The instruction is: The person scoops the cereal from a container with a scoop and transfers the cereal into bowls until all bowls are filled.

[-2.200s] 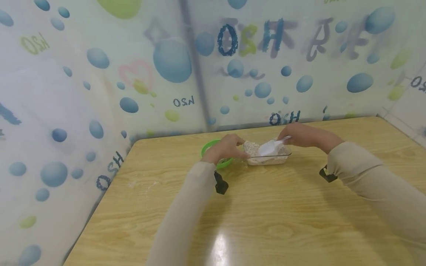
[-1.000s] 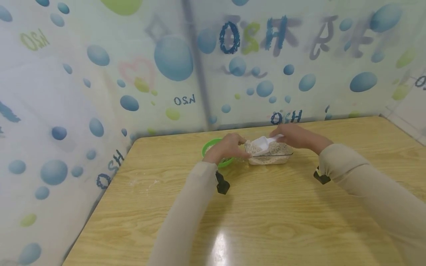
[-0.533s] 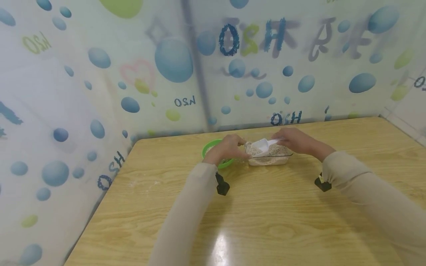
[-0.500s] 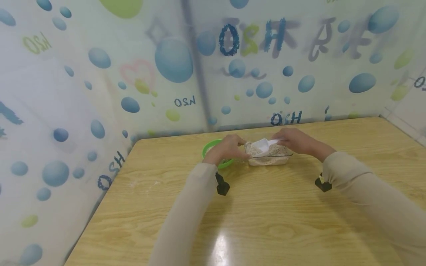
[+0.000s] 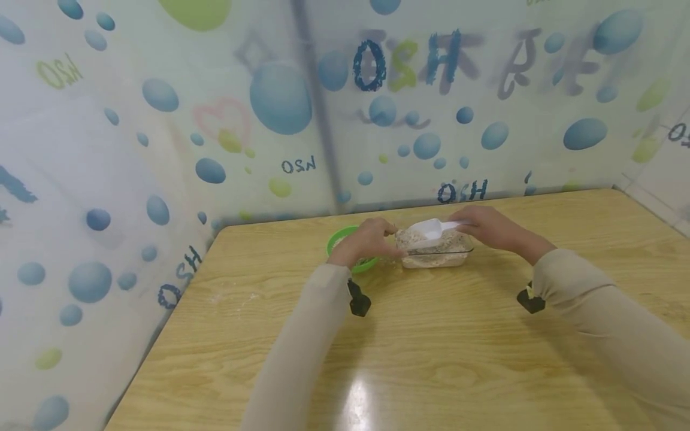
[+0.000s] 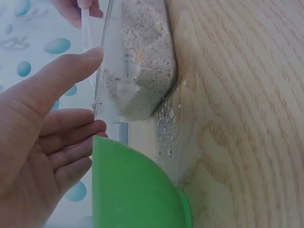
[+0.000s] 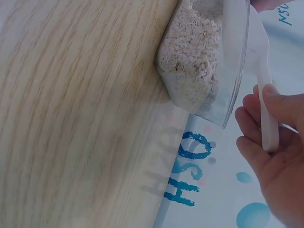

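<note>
My right hand (image 5: 487, 225) holds the handle of a white scoop (image 5: 427, 230) between thumb and fingers, also plain in the right wrist view (image 7: 268, 126). The scoop's bowl is over the left half of a clear rectangular container (image 5: 433, 261) full of pale flakes (image 7: 187, 42) that look like oats. At the container's left end, my left hand (image 5: 369, 240) grips the rim, its thumb on the near side and fingers at the end. Below that hand stands a green bowl (image 5: 332, 240), partly hidden by it; flakes show inside.
Loose flakes (image 6: 166, 118) lie on the wooden table (image 5: 431, 347) between the container and the bowl. Pale specks (image 5: 237, 299) mark the table at the left. A patterned wall covering (image 5: 215, 137) rises behind the table's far edge.
The scoop first moved left through the flakes toward my left hand. Since half a second ago it has risen a little and shifted slightly right. My left hand has stayed at the container's end.
</note>
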Demonstrator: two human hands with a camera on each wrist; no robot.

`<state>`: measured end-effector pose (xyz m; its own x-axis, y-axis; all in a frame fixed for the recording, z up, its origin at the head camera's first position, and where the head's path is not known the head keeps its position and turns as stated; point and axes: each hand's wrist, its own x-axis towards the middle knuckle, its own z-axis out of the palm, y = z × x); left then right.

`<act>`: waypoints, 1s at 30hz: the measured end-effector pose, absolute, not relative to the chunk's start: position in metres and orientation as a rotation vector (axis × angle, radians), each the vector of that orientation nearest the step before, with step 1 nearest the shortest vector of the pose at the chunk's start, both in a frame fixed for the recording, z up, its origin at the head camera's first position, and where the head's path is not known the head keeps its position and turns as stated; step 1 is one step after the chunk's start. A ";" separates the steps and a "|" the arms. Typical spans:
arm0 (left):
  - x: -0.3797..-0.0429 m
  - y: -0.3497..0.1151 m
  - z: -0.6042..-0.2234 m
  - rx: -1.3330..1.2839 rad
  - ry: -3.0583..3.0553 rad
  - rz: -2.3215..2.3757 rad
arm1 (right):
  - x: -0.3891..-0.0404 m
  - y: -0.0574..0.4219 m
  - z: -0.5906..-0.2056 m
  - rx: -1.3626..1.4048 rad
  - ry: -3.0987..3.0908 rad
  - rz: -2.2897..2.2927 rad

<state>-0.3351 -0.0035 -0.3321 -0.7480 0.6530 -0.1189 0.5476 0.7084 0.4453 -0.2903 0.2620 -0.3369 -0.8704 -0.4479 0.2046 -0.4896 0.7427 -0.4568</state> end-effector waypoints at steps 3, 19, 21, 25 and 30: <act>-0.336 -0.004 -0.332 0.947 2.648 0.575 | -0.289 0.265 -0.338 0.753 -2.850 0.805; -0.331 -0.018 -0.330 0.938 2.660 0.646 | -0.280 0.272 -0.334 0.706 -2.811 0.927; -0.331 -0.023 -0.329 0.943 2.676 0.650 | -0.279 0.270 -0.332 0.714 -2.805 0.945; -0.331 -0.034 -0.324 0.931 2.703 0.661 | -0.278 0.266 -0.325 0.737 -2.798 0.959; -0.331 -0.052 -0.317 0.899 2.710 0.699 | -0.279 0.259 -0.316 0.786 -2.751 0.961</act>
